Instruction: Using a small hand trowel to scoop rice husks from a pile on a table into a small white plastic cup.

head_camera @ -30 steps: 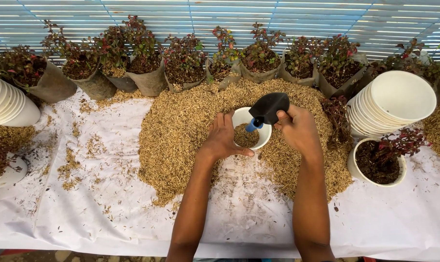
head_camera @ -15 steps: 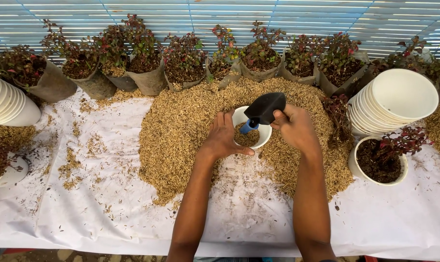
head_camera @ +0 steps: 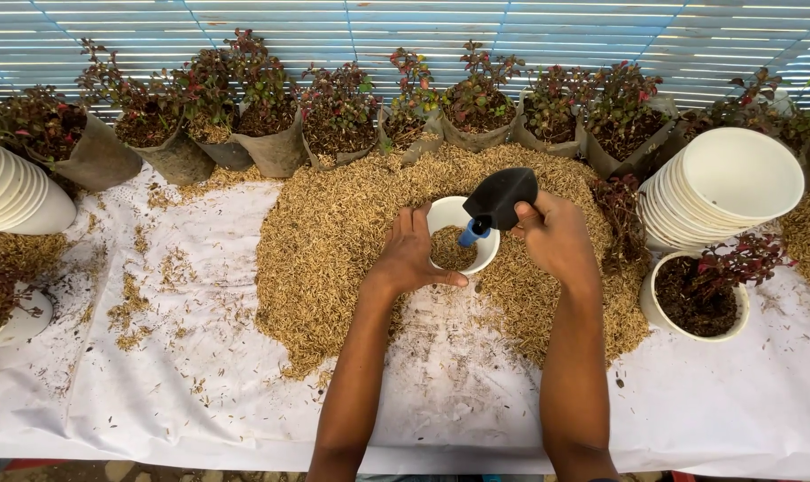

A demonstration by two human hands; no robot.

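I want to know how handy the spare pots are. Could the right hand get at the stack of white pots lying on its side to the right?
Probably yes. The right hand holds a black trowel, but the stack of white pots lies close on its right, with only a small red-leaved plant between them.

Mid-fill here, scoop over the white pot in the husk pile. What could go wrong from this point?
1. The black scoop is tipped above the white pot, which the left hand holds by its near rim only; husks could spill past the far rim.
2. The pot sits on the loose husk pile, not flat cloth, so it may tilt.
3. The right hand works close to a small red-leaved plant; a swing might knock it.
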